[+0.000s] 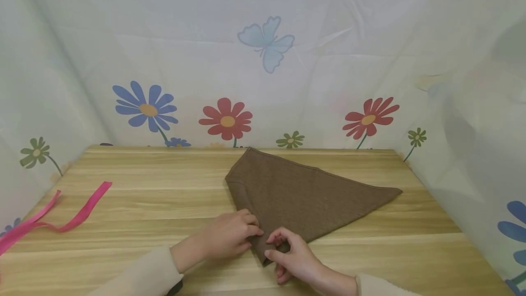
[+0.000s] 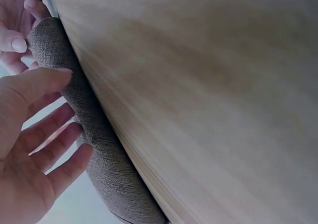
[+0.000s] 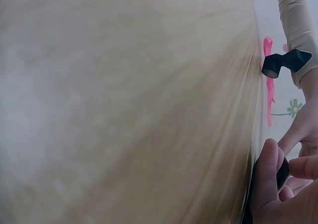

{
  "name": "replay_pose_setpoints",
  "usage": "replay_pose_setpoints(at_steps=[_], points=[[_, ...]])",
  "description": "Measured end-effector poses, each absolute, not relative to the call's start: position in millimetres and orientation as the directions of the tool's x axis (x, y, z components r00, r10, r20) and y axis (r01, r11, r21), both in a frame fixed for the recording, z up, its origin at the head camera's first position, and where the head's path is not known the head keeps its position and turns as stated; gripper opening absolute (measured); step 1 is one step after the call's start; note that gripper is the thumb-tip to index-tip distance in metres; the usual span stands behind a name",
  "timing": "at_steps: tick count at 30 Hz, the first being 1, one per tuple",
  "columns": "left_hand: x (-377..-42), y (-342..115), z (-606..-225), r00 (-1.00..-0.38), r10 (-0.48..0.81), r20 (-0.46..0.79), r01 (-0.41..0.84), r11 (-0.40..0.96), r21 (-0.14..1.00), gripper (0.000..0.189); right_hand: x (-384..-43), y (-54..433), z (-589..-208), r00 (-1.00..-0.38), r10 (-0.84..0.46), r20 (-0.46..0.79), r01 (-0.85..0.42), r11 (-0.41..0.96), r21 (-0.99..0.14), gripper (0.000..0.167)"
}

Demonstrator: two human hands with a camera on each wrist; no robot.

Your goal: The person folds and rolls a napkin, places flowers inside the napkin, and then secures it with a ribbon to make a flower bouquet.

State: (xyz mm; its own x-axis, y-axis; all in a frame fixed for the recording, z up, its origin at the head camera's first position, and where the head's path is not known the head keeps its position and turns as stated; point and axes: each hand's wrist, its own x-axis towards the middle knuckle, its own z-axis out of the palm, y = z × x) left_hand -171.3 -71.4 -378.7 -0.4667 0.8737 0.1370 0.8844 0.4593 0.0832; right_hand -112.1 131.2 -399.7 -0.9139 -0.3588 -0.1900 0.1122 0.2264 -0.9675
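Observation:
A brown cloth (image 1: 304, 191), folded to a tapering shape, lies flat with its point toward the right. Its left edge is turned into a roll, and this roll (image 2: 97, 129) shows thick and rounded in the left wrist view. My left hand (image 1: 230, 236) rests along the roll, fingers spread and fairly straight, thumb and fingertips touching it. At the near corner, my right hand (image 1: 297, 257) has thumb and fingers bent about the roll's end. The right wrist view shows the right hand (image 3: 283, 194) with a dark bit of cloth (image 3: 283, 174) between finger and thumb.
The wooden table (image 1: 164, 186) extends around the cloth. Pink ribbon (image 1: 88, 209) lies loosely at the table's left side. A white curtain (image 1: 197, 58) printed with flowers and a butterfly hangs behind and at both sides. A black wrist mount (image 3: 285, 62) sits on the left sleeve.

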Motion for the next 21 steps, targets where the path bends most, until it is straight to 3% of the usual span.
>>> replay_pose_setpoints(at_steps=[6, 21], points=[[-172.2, -71.0, -379.7, -0.447, 0.883, 0.144, 0.894, 0.444, 0.05, 0.028, -112.9, 131.9, -400.6, -0.912, -0.359, -0.197, 0.118, 0.23, -0.966, 0.026], [-178.0, -72.2, -382.9, -0.467, 0.877, 0.117, 0.884, 0.464, 0.048, 0.033, -115.0, 133.8, -403.2, -0.914, -0.343, -0.215, 0.14, 0.231, -0.963, 0.025]])
